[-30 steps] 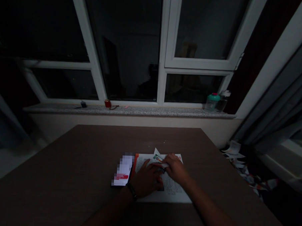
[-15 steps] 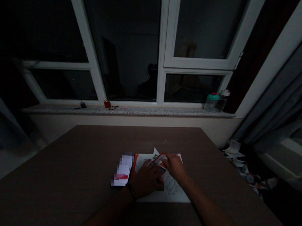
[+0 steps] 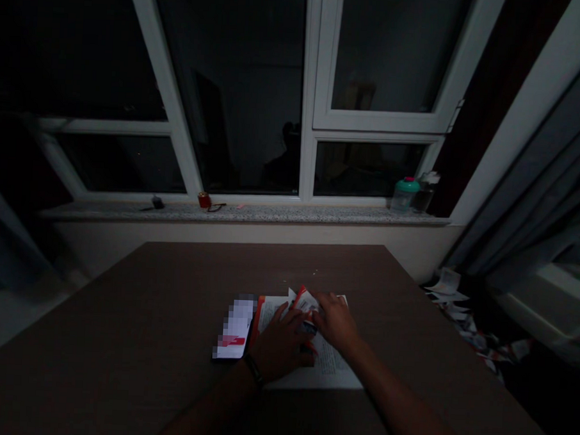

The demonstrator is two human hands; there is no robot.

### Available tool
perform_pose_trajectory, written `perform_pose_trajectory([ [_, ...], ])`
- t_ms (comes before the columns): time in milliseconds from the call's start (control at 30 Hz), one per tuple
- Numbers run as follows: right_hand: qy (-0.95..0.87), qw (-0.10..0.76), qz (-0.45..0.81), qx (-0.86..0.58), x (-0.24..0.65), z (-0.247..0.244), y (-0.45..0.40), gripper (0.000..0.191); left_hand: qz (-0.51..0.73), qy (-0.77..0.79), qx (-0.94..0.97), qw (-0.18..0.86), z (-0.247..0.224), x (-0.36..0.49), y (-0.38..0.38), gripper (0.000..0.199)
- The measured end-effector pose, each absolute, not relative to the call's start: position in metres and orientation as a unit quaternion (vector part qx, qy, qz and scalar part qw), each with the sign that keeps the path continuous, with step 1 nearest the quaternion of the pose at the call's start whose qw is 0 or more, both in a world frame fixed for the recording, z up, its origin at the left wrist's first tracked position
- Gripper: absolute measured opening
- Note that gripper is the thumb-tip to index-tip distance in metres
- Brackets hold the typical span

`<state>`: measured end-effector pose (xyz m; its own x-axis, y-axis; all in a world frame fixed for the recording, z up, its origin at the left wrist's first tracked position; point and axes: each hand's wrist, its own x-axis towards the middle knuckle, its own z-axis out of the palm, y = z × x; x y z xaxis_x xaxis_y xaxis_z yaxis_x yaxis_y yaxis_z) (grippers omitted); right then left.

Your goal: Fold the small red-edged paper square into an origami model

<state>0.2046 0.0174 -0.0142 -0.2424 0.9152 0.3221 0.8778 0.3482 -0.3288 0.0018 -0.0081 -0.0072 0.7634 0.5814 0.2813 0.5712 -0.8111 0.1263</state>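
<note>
A folded piece of red-and-white printed paper [image 3: 306,301] lies over a printed sheet or magazine [image 3: 336,371] on the table. My left hand [image 3: 283,347], with a dark band at its wrist, rests on the folded paper with fingers stretched out and somewhat apart. From the right, my right hand [image 3: 337,320] has its fingers bent onto the folded paper's edge and seems to grip it; the thumb is near the left fingertips. Left of the magazine sits a lit phone [image 3: 234,330], its screen partly blurred out.
The brown table [image 3: 181,290] reaches toward a granite windowsill [image 3: 280,213]. On the sill stand a green-lidded bottle [image 3: 405,194], a clear bottle [image 3: 425,192] and a small red object [image 3: 205,200]. Several crumpled papers [image 3: 477,341] lie right of the table.
The folded paper's red-edged part now stands up as a point between my hands, where it lay flatter before. My right hand has shifted slightly; the left stays in place.
</note>
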Motion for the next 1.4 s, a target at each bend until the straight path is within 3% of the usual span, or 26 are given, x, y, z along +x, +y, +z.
perform_pose_trajectory([
  [300,-0.758,0.228,0.048,-0.609,0.199,-0.015,0.021,0.034,0.141,0.308,0.941,0.022,-0.005,0.003,-0.009,0.044],
  [533,-0.756,0.213,0.044,-0.617,0.198,-0.015,0.018,0.042,0.134,0.308,0.942,0.005,-0.01,0.003,-0.008,0.047],
  [867,-0.748,0.202,0.012,-0.632,0.194,-0.013,0.018,0.03,0.129,0.301,0.945,-0.002,-0.007,0.005,-0.011,0.049],
  [1400,-0.745,0.194,0.016,-0.638,0.189,-0.01,0.02,0.042,0.121,0.291,0.949,-0.002,0.0,0.008,-0.014,0.056],
])
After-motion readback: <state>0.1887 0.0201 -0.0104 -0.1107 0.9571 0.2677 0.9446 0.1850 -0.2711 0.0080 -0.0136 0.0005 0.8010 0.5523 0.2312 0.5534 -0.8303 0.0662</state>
